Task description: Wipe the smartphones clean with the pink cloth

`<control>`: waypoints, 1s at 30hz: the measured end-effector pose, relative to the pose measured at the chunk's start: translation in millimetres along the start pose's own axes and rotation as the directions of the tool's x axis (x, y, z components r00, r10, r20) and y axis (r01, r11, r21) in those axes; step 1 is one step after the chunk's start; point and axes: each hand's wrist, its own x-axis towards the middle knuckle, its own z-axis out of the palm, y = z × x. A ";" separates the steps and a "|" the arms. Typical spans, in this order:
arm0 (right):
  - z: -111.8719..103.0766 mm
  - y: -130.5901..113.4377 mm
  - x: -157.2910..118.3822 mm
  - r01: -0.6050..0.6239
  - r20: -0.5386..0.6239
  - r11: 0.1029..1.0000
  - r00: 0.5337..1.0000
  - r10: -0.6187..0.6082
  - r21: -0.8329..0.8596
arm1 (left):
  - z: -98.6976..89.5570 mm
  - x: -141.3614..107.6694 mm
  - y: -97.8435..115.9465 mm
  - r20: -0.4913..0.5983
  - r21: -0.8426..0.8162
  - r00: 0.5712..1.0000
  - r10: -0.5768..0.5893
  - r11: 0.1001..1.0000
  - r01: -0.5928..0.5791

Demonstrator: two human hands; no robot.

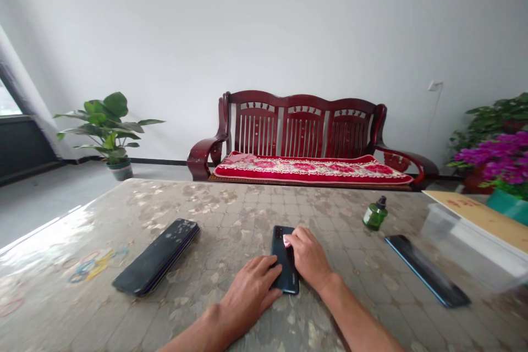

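Observation:
A dark blue smartphone (285, 256) lies face down on the table, its camera block at the far end. My left hand (253, 286) holds it against the table, fingers on its left edge and thumb by the lower end. Over the upper right part of the phone's back, my right hand (308, 256) is closed in a pinch on a small pale pink cloth (286, 240). The cloth touches the phone near the cameras; most of it is hidden by the fingers.
Left lies a stack of dark phones (159, 258) beside coloured rubber bands (93, 265). On the right are a green pump bottle (375, 213), another phone (427, 270) and a clear plastic box (466, 247) with a tan envelope (482, 217) on top. A wooden bench (305, 126) stands beyond the table.

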 end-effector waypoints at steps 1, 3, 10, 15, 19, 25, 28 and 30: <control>0.8 0.5 -0.2 -0.003 -0.007 1.000 1.000 0.004 0.006 | 0.6 0.2 -0.2 -0.006 -0.004 1.000 -0.001 1.000 0.001; 3.3 2.2 0.4 -0.004 -0.022 1.000 1.000 0.005 0.020 | 2.1 0.5 -1.0 -0.017 -0.014 1.000 0.000 1.000 0.000; 9.7 5.7 5.0 -0.027 -0.073 0.998 0.997 0.031 0.052 | 6.3 1.0 -4.8 -0.040 -0.011 0.999 0.002 1.000 -0.003; 11.5 7.0 4.1 -0.029 -0.098 0.998 0.995 0.034 0.051 | 9.3 0.8 -5.5 -0.037 -0.012 0.999 0.010 1.000 -0.011; 13.9 8.5 3.2 -0.028 -0.107 0.999 0.994 0.032 0.034 | 9.0 1.6 -4.7 -0.015 -0.006 1.000 0.002 1.000 -0.002; 13.2 10.9 6.6 -0.054 -0.098 0.999 0.994 0.053 -0.003 | 7.1 1.5 -3.3 -0.014 -0.006 1.000 -0.010 1.000 0.010; 10.4 10.2 6.9 -0.016 -0.063 1.000 0.998 0.016 0.007 | 7.9 0.9 -3.8 -0.039 -0.011 0.999 -0.003 1.000 0.003; 9.0 9.1 6.5 0.003 -0.052 1.000 0.999 -0.002 0.028 | 8.7 0.6 -4.4 -0.040 -0.011 0.999 -0.001 1.000 0.001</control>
